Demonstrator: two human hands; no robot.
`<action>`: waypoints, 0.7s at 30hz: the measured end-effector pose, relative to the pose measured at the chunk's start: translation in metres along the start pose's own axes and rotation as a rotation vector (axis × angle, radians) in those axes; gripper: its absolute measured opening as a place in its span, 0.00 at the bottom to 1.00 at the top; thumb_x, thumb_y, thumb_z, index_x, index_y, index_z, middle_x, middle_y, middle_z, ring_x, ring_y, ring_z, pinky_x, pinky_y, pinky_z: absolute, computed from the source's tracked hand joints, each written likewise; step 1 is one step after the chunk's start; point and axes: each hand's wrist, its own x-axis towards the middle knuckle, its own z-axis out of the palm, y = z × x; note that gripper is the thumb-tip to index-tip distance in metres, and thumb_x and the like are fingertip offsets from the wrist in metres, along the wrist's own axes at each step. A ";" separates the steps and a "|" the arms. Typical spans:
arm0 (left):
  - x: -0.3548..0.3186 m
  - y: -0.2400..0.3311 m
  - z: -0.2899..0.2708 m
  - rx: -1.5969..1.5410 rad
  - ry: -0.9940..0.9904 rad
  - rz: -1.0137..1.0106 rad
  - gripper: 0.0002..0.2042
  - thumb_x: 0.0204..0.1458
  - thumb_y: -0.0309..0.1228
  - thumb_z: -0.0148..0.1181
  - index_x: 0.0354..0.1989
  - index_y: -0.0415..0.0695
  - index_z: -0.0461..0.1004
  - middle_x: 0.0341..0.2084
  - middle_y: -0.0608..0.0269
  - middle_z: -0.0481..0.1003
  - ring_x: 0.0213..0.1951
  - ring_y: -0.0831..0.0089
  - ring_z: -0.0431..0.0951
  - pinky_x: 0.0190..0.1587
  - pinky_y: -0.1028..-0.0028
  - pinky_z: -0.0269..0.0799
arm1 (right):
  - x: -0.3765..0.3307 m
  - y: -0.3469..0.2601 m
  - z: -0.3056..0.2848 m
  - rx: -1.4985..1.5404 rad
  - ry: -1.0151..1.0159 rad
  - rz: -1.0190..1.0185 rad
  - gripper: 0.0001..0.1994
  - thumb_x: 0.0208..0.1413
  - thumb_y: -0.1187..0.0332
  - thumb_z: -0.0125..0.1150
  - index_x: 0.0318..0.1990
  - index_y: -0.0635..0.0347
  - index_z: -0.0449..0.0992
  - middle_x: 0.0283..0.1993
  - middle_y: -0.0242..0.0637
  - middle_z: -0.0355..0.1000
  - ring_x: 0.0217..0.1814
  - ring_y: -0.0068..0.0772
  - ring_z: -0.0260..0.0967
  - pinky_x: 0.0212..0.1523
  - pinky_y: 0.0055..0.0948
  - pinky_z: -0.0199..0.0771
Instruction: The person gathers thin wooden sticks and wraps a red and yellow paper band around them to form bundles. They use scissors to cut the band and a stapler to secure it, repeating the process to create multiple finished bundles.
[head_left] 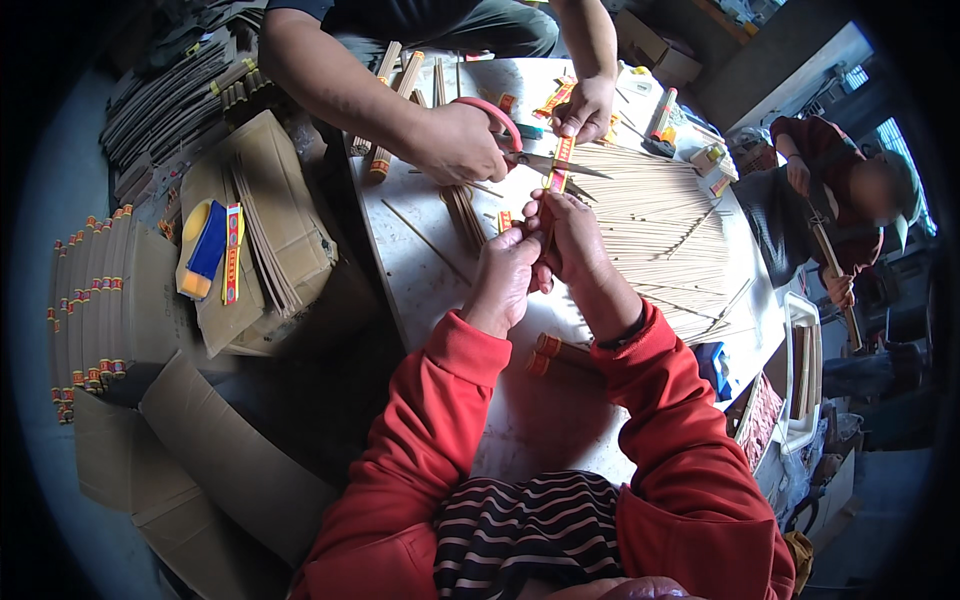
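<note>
My left hand [508, 272] and my right hand [578, 240] are closed together over the white table, round a brown bundle of incense sticks [546, 220] that the fingers mostly hide. Just beyond my right fingertips is a yellow-and-red paper label strip [562, 160], pinched at its far end by a co-worker's hand [588, 105]. Whether my fingers also touch the strip I cannot tell. The co-worker's other hand [460, 145] holds red-handled scissors [510, 128], their blades apart beside the strip. A small red-and-yellow label end [504, 221] shows next to my left hand.
Loose incense sticks [650, 200] spread over the table's right half. Labelled bundles [560, 352] lie near my right forearm. At left are a cardboard box [270, 200] with a blue-and-yellow tape dispenser [203, 245], and stacked labelled bundles [95, 300]. Another person [830, 190] works at far right.
</note>
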 end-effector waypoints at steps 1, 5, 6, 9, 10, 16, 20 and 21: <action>0.000 0.000 0.000 0.002 0.001 0.005 0.04 0.51 0.27 0.46 0.34 0.45 0.65 0.16 0.71 0.64 0.12 0.82 0.62 0.16 0.80 0.59 | 0.000 0.000 0.000 0.000 0.001 -0.002 0.09 0.58 0.67 0.35 0.35 0.62 0.61 0.24 0.33 0.63 0.22 0.22 0.58 0.23 0.20 0.65; 0.001 -0.001 0.001 -0.002 0.007 0.017 0.04 0.51 0.27 0.46 0.35 0.45 0.65 0.15 0.71 0.64 0.12 0.82 0.61 0.15 0.80 0.59 | 0.000 0.000 0.000 -0.005 0.005 -0.014 0.09 0.57 0.67 0.35 0.35 0.62 0.61 0.24 0.33 0.63 0.22 0.22 0.58 0.23 0.20 0.65; 0.001 -0.001 0.001 -0.002 0.006 0.013 0.04 0.51 0.27 0.46 0.35 0.45 0.65 0.15 0.71 0.64 0.12 0.82 0.61 0.15 0.80 0.59 | 0.000 -0.001 0.000 -0.005 0.007 -0.014 0.09 0.57 0.67 0.35 0.35 0.62 0.61 0.24 0.33 0.63 0.22 0.22 0.58 0.23 0.20 0.65; 0.001 0.000 0.001 0.001 0.006 0.006 0.04 0.51 0.27 0.46 0.35 0.45 0.65 0.15 0.71 0.64 0.12 0.82 0.61 0.15 0.80 0.59 | 0.000 -0.003 0.001 -0.014 0.013 -0.014 0.09 0.57 0.67 0.36 0.35 0.62 0.61 0.24 0.32 0.63 0.22 0.21 0.58 0.23 0.20 0.65; 0.001 0.000 0.001 0.003 0.006 0.007 0.04 0.51 0.27 0.46 0.35 0.45 0.65 0.16 0.71 0.64 0.12 0.82 0.61 0.16 0.80 0.59 | 0.000 -0.003 0.001 -0.018 0.015 -0.014 0.09 0.57 0.67 0.36 0.35 0.62 0.61 0.24 0.32 0.63 0.22 0.21 0.58 0.23 0.20 0.65; 0.002 -0.001 0.000 0.001 0.009 0.011 0.03 0.51 0.26 0.45 0.33 0.45 0.64 0.16 0.70 0.64 0.13 0.82 0.62 0.16 0.80 0.59 | 0.001 -0.003 0.003 0.017 0.007 0.002 0.10 0.58 0.67 0.34 0.34 0.64 0.60 0.23 0.36 0.64 0.21 0.26 0.60 0.25 0.25 0.67; 0.000 0.002 -0.001 -0.011 0.019 -0.011 0.03 0.50 0.26 0.45 0.33 0.45 0.64 0.16 0.70 0.64 0.13 0.81 0.62 0.16 0.79 0.60 | 0.003 -0.002 0.004 -0.007 -0.009 0.006 0.10 0.58 0.67 0.34 0.34 0.63 0.61 0.23 0.34 0.64 0.21 0.24 0.60 0.24 0.23 0.67; 0.000 0.001 -0.002 -0.004 0.019 -0.013 0.03 0.50 0.26 0.45 0.33 0.44 0.64 0.16 0.69 0.64 0.13 0.81 0.62 0.16 0.79 0.60 | 0.001 -0.001 0.005 -0.009 -0.002 0.011 0.09 0.58 0.67 0.35 0.34 0.62 0.61 0.23 0.33 0.64 0.21 0.23 0.59 0.24 0.21 0.66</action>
